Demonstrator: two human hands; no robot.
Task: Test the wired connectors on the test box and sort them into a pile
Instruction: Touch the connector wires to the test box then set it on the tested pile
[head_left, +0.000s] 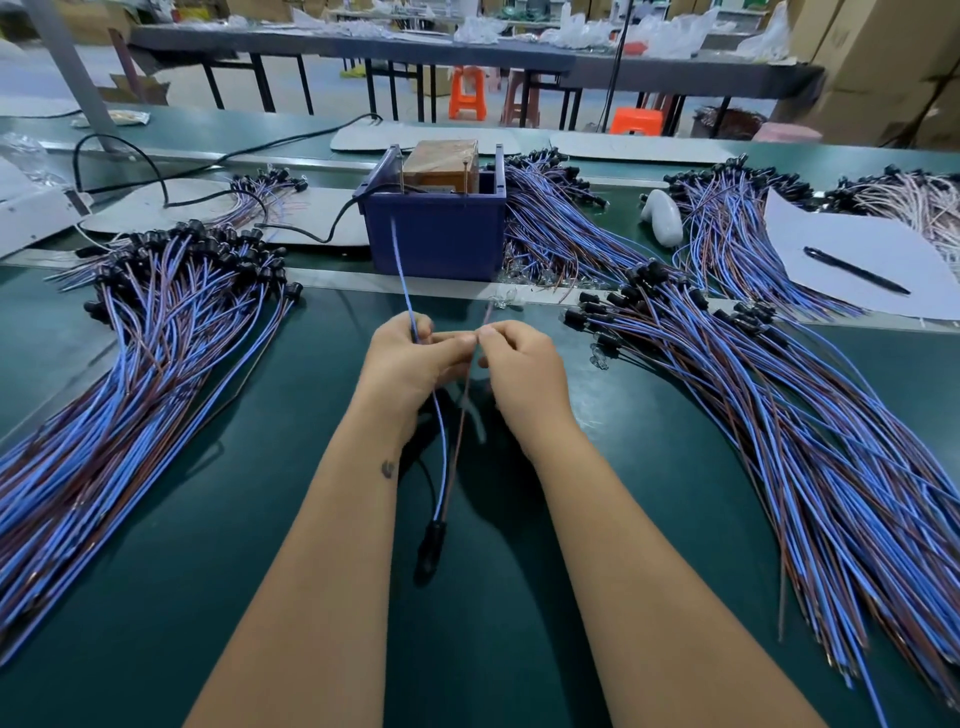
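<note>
Fingers of the left hand (410, 358) pinch a blue wire (402, 270), the right hand (519, 364) a brown wire (464, 410), between heaped wire piles (156, 338) before the blue test box (436, 228).

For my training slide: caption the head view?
Both hands pinch a blue-and-brown wired connector before the blue test box.

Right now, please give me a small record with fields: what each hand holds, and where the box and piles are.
left hand: pinches thin blue wire
right hand: pinches thin brown wire
black connector: hangs below both wires
dark blue plastic test box: straight ahead
left wire pile: left of hands
right wire pile: right of hands
</note>
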